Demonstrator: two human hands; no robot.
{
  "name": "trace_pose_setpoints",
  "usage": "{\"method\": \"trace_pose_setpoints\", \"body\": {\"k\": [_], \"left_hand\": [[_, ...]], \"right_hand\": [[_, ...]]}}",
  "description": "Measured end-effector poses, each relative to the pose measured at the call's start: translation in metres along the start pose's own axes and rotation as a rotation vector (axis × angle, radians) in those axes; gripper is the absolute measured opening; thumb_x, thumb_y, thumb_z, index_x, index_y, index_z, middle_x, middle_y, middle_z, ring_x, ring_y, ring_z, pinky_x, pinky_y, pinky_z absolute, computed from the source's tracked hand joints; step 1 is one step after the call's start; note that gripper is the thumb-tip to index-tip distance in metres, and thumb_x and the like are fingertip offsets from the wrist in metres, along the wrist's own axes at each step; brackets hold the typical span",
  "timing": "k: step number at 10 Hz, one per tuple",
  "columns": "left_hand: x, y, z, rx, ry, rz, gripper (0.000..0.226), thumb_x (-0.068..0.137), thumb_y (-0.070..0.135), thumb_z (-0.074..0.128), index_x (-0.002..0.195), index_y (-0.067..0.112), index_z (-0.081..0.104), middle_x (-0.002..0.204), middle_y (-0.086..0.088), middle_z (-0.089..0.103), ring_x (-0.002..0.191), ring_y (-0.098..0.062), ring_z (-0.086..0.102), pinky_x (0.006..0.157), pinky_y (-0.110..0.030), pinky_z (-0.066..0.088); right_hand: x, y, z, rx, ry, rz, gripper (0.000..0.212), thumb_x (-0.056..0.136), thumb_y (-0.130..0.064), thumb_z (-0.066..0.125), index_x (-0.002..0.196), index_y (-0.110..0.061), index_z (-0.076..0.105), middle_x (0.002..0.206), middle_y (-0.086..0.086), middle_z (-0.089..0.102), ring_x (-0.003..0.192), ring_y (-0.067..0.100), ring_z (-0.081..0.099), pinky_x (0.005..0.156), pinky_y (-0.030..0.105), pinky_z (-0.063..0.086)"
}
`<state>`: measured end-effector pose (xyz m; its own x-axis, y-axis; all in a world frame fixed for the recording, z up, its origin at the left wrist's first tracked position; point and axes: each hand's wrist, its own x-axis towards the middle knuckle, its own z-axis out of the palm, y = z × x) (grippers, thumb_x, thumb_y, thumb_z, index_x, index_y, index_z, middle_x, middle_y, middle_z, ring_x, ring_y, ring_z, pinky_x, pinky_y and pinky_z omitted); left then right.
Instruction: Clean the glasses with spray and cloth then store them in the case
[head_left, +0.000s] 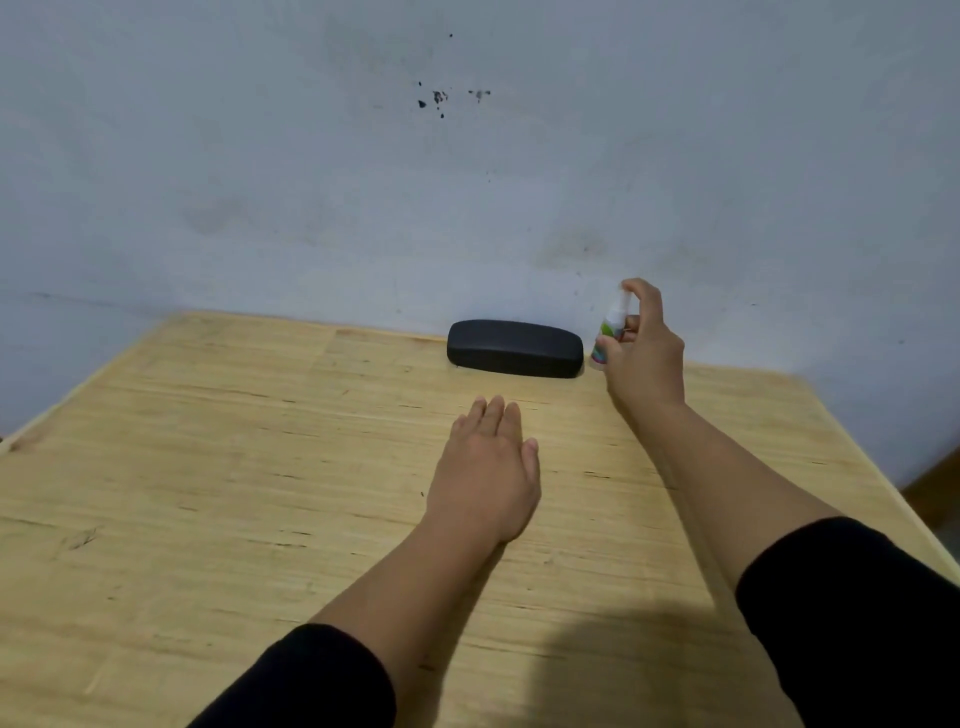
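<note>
**Spray in hand, glasses nowhere in sight**

Right now we have our right hand curled around the small spray bottle at the right of centre in the frame, fingers wrapped on its body and the forefinger arched over the nozzle. The bottle sits just beside the right end of the black case, which lies shut near the far edge of the wooden table, close against the wall. Whether the bottle is lifted clear of the table or resting on it, we cannot tell.

Our left hand is lower, at the middle of the frame, palm down with fingers straight and close together, holding nothing, a little short of the case.

Neither the glasses nor a cloth shows anywhere; we judge they are probably inside the closed case. So we take this as the opening step: fetching the spray. The next move likely calls for the left hand to reach the case and open it, which may need the right hand freed or steadying the shell while the lid is raised.
</note>
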<state>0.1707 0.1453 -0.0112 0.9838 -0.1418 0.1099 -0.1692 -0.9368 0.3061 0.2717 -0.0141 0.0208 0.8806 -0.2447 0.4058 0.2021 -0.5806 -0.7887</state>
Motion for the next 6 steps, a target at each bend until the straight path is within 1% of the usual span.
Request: {"method": "trace_pose_setpoints", "body": {"k": [1,2,3,4,5,6], "left_hand": [[0.000,0.000,0.000,-0.014,0.012,-0.002,0.054,0.099,0.037,0.018,0.147,0.011,0.016,0.156,-0.008,0.017,0.145,-0.021,0.009,0.117,-0.034,0.005],[-0.001,0.000,-0.001,-0.025,0.024,0.004,0.053,0.099,0.036,0.020,0.146,0.011,0.018,0.156,-0.008,0.019,0.145,-0.021,0.010,0.117,-0.034,0.006],[-0.001,0.000,-0.004,-0.076,0.069,-0.006,0.051,0.099,0.033,0.023,0.144,0.009,0.025,0.153,-0.008,0.026,0.144,-0.020,0.014,0.117,-0.033,0.009],[-0.010,0.005,-0.007,-0.142,0.160,0.014,0.042,0.099,0.027,0.028,0.134,0.011,0.043,0.140,-0.007,0.046,0.134,-0.018,0.033,0.114,-0.028,0.020],[-0.011,0.005,-0.012,-0.234,0.255,0.011,0.030,0.097,0.025,0.033,0.116,0.017,0.056,0.115,-0.002,0.059,0.106,-0.011,0.051,0.097,-0.023,0.043],[-0.027,0.007,-0.012,-0.349,0.235,0.027,0.030,0.097,0.028,0.035,0.117,0.023,0.057,0.116,0.005,0.060,0.106,-0.004,0.050,0.096,-0.015,0.038]], "right_hand": [[0.001,0.002,0.000,-0.007,-0.011,-0.010,0.063,0.087,-0.001,0.058,0.130,-0.039,0.034,0.101,0.005,0.054,0.085,0.019,0.060,0.069,0.025,0.054],[0.001,0.002,-0.001,-0.001,-0.044,-0.009,0.077,0.086,-0.001,0.059,0.137,-0.046,0.023,0.103,0.002,0.053,0.087,0.017,0.060,0.069,0.020,0.048],[-0.003,-0.005,-0.008,-0.057,-0.045,-0.001,0.087,0.083,-0.004,0.064,0.139,-0.049,0.014,0.105,-0.002,0.046,0.094,0.015,0.053,0.079,0.030,0.047],[-0.019,-0.007,-0.020,-0.099,0.010,-0.005,0.079,0.087,-0.015,0.061,0.141,-0.046,0.013,0.108,0.000,0.044,0.098,0.015,0.047,0.082,0.032,0.041],[-0.034,-0.017,-0.035,-0.068,0.013,0.044,0.061,0.088,-0.018,0.058,0.139,-0.035,0.028,0.120,0.005,0.051,0.107,0.017,0.050,0.086,0.032,0.043],[-0.072,-0.020,-0.059,-0.098,-0.076,0.071,0.040,0.087,-0.020,0.061,0.125,-0.023,0.052,0.122,0.002,0.058,0.102,0.010,0.052,0.081,0.024,0.039]]}}
